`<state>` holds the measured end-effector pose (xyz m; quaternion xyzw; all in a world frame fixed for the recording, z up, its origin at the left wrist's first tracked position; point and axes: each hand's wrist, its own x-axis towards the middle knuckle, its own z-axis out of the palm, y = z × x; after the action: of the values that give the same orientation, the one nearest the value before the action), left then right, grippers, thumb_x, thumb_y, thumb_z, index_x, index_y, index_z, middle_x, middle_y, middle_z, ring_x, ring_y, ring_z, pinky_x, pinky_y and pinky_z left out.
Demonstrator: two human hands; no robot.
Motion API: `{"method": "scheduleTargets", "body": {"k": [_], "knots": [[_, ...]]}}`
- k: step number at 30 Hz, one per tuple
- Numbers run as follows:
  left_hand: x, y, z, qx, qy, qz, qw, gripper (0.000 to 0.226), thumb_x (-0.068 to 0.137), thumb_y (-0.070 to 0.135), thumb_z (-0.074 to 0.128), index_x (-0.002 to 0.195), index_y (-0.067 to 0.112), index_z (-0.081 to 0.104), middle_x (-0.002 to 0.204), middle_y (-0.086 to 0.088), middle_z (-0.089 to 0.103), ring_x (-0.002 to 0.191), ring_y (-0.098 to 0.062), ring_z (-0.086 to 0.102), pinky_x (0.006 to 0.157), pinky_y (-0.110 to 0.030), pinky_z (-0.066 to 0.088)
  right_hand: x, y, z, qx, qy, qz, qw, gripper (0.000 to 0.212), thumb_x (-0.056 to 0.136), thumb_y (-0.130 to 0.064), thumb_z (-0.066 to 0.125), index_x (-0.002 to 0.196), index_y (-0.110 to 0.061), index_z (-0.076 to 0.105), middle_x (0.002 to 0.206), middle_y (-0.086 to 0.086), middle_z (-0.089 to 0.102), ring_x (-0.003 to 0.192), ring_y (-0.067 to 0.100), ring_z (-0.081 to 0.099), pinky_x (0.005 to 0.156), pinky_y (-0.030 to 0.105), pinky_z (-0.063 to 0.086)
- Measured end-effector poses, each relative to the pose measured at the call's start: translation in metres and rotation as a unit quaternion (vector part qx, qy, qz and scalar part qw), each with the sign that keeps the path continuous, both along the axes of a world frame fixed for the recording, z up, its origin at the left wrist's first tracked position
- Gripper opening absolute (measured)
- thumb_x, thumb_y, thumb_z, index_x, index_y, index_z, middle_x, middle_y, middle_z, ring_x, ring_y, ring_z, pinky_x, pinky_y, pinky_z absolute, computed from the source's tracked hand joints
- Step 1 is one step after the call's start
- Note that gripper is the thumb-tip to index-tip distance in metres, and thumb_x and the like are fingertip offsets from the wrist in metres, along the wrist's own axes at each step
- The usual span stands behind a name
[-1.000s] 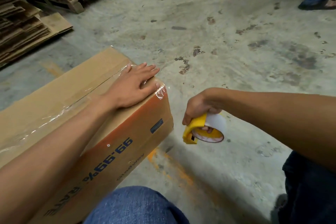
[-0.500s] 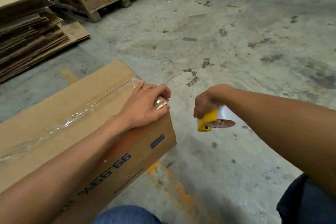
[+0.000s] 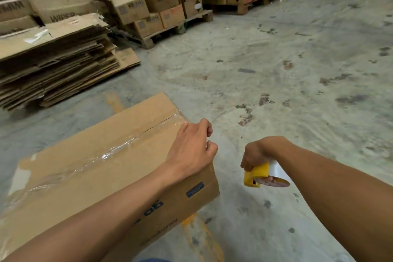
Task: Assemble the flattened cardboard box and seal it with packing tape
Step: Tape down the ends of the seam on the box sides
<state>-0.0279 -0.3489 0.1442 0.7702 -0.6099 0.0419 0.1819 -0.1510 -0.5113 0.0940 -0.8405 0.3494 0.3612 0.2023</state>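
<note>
Left hand (image 3: 190, 151) grip: fingers curled over the box's right end edge, wrist on top; whether they pinch the tape end, cannot tell. Cardboard box (image 3: 102, 176) lies assembled on the concrete floor (image 3: 276, 59), lower left, clear packing tape (image 3: 110, 153) along its top seam. Right hand (image 3: 254, 155), just right of the box and apart from it, grips a yellow tape dispenser (image 3: 256, 176). Flattened cartons (image 3: 55, 59) stacked far left.
</note>
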Motion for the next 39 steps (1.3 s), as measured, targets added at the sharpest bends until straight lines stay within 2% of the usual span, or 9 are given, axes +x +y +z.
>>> {"method": "scheduleTargets", "body": {"k": [6,9,14,17,21,26,30,35,39], "knots": [[0.026,-0.004,0.005,0.041,0.064,-0.05,0.996,0.018,0.091,0.03,0.039,0.102,0.025,0.053,0.107,0.007,0.055,0.098,-0.012,0.046,0.099,-0.034,0.031,0.003,-0.005,-0.001,0.013,-0.063,-0.016,0.998,0.063,0.078,-0.046,0.06,0.134,-0.018,0.06,0.14,0.004,0.056,0.12,0.029,0.057,0.103,0.045,0.046],[0.072,-0.003,0.012,0.025,-0.004,-0.058,0.998,0.024,0.095,0.035,0.04,0.107,0.023,0.057,0.119,0.004,0.058,0.11,-0.014,0.051,0.098,-0.036,0.04,0.004,-0.004,0.002,0.026,-0.082,-0.026,0.996,0.059,0.083,-0.043,0.062,0.135,-0.017,0.059,0.141,0.004,0.055,0.121,0.03,0.056,0.103,0.045,0.046],[0.115,-0.002,0.006,0.032,-0.021,-0.085,0.996,0.026,0.098,0.027,0.04,0.115,0.019,0.058,0.117,0.004,0.062,0.112,-0.015,0.054,0.099,-0.032,0.041,0.005,0.002,0.008,0.033,-0.081,-0.01,0.996,0.045,0.098,-0.032,0.05,0.142,-0.018,0.053,0.148,0.006,0.048,0.129,0.029,0.048,0.108,0.041,0.04],[0.112,-0.008,0.004,0.019,-0.026,-0.101,0.994,0.02,0.098,0.027,0.04,0.105,0.019,0.057,0.106,0.006,0.061,0.1,-0.013,0.054,0.092,-0.031,0.042,0.004,0.002,0.007,0.031,-0.076,0.0,0.997,0.047,0.096,-0.033,0.054,0.141,-0.02,0.054,0.148,0.001,0.049,0.129,0.027,0.049,0.108,0.04,0.04],[0.123,-0.022,0.016,0.099,-0.068,-0.117,0.986,0.029,0.099,0.036,0.033,0.102,0.021,0.058,0.1,0.005,0.063,0.094,-0.015,0.056,0.087,-0.032,0.043,0.004,0.001,0.006,0.025,-0.081,-0.002,0.996,0.046,0.092,-0.035,0.059,0.135,-0.021,0.06,0.143,0.0,0.054,0.125,0.026,0.053,0.107,0.042,0.043],[0.164,-0.04,0.024,0.151,-0.076,-0.05,0.984,0.042,0.1,0.046,0.032,0.125,0.02,0.054,0.127,0.0,0.06,0.118,-0.017,0.053,0.098,-0.028,0.038,0.004,0.007,0.012,0.045,-0.1,0.002,0.994,0.045,0.095,-0.031,0.056,0.14,-0.022,0.056,0.148,-0.003,0.05,0.131,0.023,0.048,0.109,0.037,0.039],[0.187,-0.048,0.028,0.195,-0.09,-0.019,0.977,0.04,0.1,0.049,0.031,0.118,0.024,0.056,0.124,0.002,0.059,0.116,-0.017,0.053,0.093,-0.03,0.041,0.006,0.006,0.013,0.062,-0.116,-0.013,0.991,0.044,0.095,-0.032,0.058,0.138,-0.025,0.057,0.148,-0.004,0.049,0.131,0.022,0.048,0.109,0.036,0.039],[0.186,-0.064,0.026,0.169,-0.102,-0.002,0.98,0.035,0.102,0.041,0.029,0.093,0.019,0.055,0.106,-0.004,0.063,0.102,-0.023,0.057,0.081,-0.033,0.04,0.007,0.001,0.01,0.065,-0.115,-0.025,0.991,0.044,0.092,-0.035,0.06,0.136,-0.029,0.059,0.146,-0.004,0.052,0.129,0.022,0.05,0.107,0.035,0.041],[0.199,-0.074,0.027,0.193,-0.116,0.023,0.974,0.045,0.098,0.048,0.027,0.122,0.026,0.059,0.128,0.001,0.06,0.119,-0.022,0.054,0.098,-0.038,0.041,0.008,0.007,0.014,0.06,-0.091,-0.013,0.994,0.045,0.093,-0.036,0.058,0.138,-0.03,0.057,0.147,-0.004,0.05,0.13,0.023,0.049,0.107,0.036,0.041]]}}
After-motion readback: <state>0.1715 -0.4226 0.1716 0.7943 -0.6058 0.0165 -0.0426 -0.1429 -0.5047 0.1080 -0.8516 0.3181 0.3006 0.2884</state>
